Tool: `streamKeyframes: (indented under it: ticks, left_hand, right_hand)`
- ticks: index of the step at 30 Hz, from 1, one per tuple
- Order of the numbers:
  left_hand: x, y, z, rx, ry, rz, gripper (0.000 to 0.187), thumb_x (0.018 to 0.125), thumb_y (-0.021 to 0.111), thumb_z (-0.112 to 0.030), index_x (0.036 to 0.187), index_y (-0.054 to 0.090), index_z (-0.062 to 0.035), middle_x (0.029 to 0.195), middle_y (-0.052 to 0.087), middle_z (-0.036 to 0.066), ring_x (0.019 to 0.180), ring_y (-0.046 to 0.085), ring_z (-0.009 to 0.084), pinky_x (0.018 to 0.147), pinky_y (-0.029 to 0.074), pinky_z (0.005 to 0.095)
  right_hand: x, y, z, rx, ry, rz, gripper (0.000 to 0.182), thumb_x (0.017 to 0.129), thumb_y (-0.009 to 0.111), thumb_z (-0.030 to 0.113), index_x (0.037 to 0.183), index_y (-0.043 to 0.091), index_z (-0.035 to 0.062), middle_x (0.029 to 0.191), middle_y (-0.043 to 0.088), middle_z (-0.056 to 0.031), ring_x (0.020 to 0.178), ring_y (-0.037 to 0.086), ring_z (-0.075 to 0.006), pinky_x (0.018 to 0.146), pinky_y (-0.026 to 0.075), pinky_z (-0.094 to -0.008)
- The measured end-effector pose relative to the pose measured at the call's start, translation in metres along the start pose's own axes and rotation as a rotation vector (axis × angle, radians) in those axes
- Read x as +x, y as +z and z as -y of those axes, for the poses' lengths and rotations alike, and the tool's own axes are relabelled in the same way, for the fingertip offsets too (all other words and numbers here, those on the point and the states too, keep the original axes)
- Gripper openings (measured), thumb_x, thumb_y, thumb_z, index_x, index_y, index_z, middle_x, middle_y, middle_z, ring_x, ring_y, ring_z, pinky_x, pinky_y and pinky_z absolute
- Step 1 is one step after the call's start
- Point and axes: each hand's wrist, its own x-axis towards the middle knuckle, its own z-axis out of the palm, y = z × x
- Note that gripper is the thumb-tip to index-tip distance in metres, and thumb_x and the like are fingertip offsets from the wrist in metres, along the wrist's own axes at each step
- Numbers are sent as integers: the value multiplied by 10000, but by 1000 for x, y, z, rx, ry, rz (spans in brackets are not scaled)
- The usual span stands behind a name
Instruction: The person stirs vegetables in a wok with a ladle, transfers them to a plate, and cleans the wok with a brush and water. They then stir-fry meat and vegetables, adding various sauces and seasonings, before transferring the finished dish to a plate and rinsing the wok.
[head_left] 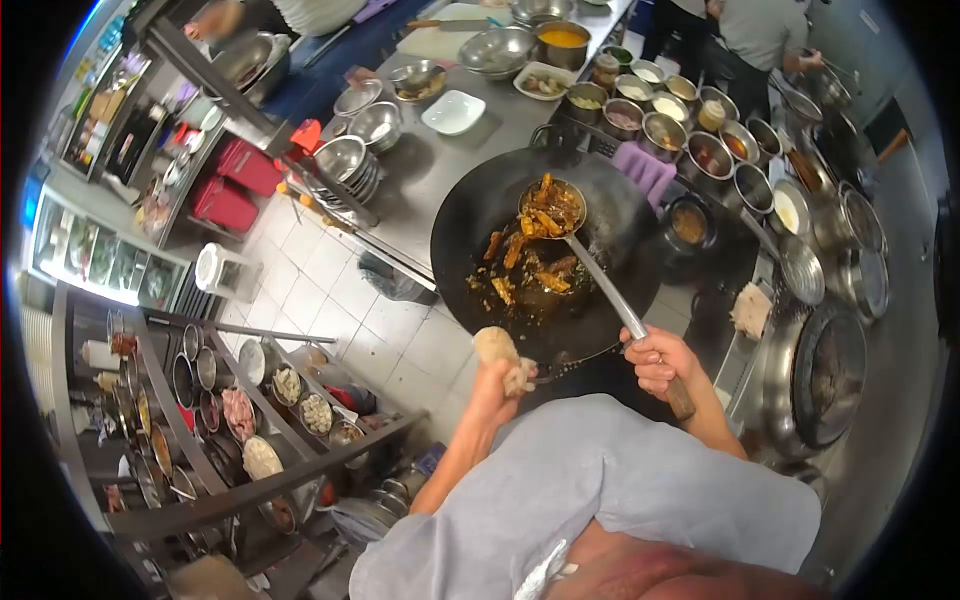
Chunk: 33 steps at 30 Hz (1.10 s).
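My right hand (660,362) is closed round the handle of a long metal ladle (607,282). The ladle's bowl is over the large black wok (455,225) and holds browned food pieces (547,212) in dark sauce. More glossy brown pieces (512,250) lie in the wok below and beside it. At the wok's near edge, my left hand (492,390) is closed on a bunched beige cloth (498,350); the wok's handle there is mostly hidden by the cloth.
A white square bowl (454,113) sits on the steel counter (415,155), near stacked metal bowls (342,165). Seasoning pots (707,153) stand beyond the wok at right. A lidded pot (825,370) is close on the right. Another person (755,40) stands at the upper right.
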Motion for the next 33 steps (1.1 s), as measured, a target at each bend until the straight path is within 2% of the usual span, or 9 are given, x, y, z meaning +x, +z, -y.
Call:
streamKeyframes:
  ticks: [3, 13, 16, 19, 22, 25, 29, 31, 33]
  left_hand:
    - [-12, -12, 7, -77, 23, -67, 418, 753, 470, -66, 1164, 411, -21, 862, 587, 170, 728, 601, 257, 544, 497, 348]
    - [-77, 24, 69, -486, 266, -375, 347, 849, 407, -171, 1049, 472, 105, 901, 598, 209, 715, 588, 206, 494, 463, 235]
    - [-94, 13, 105, -541, 353, -367, 375, 860, 406, -207, 1038, 495, 111, 911, 597, 215, 714, 584, 197, 507, 477, 225]
    - [-106, 8, 135, -771, 396, -140, 364, 853, 431, -215, 1010, 530, 98, 919, 608, 204, 713, 586, 213, 573, 514, 254]
    - [-103, 20, 145, -718, 587, -681, 261, 805, 488, -171, 879, 568, 66, 836, 607, 151, 713, 591, 224, 611, 519, 266]
    - [-96, 3, 153, -813, 727, -622, 181, 785, 510, -127, 847, 557, 37, 816, 607, 146, 696, 591, 222, 590, 505, 274]
    - [-83, 18, 158, -909, 800, -961, 72, 823, 529, -122, 831, 514, -51, 775, 588, 79, 589, 527, 132, 464, 427, 196]
    - [-79, 13, 174, -920, 766, -921, 85, 825, 540, -123, 858, 530, -46, 774, 586, 67, 612, 537, 140, 472, 426, 201]
    - [-66, 23, 186, -1014, 779, -880, 126, 811, 522, -128, 855, 551, -13, 852, 620, 118, 671, 577, 157, 484, 433, 191]
  right_hand:
    - [23, 11, 37, -60, 19, 77, 157, 909, 444, 66, 1052, 498, 30, 592, 385, 41, 331, 339, -20, 282, 322, -210]
    - [197, 19, 209, -619, -173, 418, 162, 857, 474, 39, 1018, 459, 56, 603, 370, 31, 370, 331, -47, 327, 294, -229]
    - [271, 18, 243, -808, -225, 371, 195, 816, 507, 62, 1002, 453, 36, 611, 395, 17, 382, 351, -58, 338, 324, -246]
    - [316, 19, 257, -963, -259, 306, 210, 790, 520, 74, 985, 454, 33, 611, 415, 10, 390, 372, -71, 353, 343, -260]
    - [351, 20, 265, -1131, -262, 249, 214, 779, 530, 80, 973, 454, 32, 605, 428, 4, 397, 387, -83, 365, 358, -276]
    - [372, 20, 274, -1260, -294, 180, 217, 782, 525, 76, 979, 452, 21, 599, 439, -9, 400, 403, -100, 371, 372, -296]
    - [370, 14, 279, -1516, -382, 92, 289, 792, 502, 65, 1064, 458, -21, 591, 443, -44, 407, 445, -140, 379, 402, -333]
    - [379, 10, 293, -1563, -380, 88, 377, 794, 500, 56, 1156, 447, -36, 619, 500, -101, 412, 471, -176, 377, 409, -347]
    - [383, 5, 307, -1813, -552, 49, 424, 783, 516, 74, 1189, 455, -30, 728, 601, -215, 516, 583, -304, 475, 469, -432]
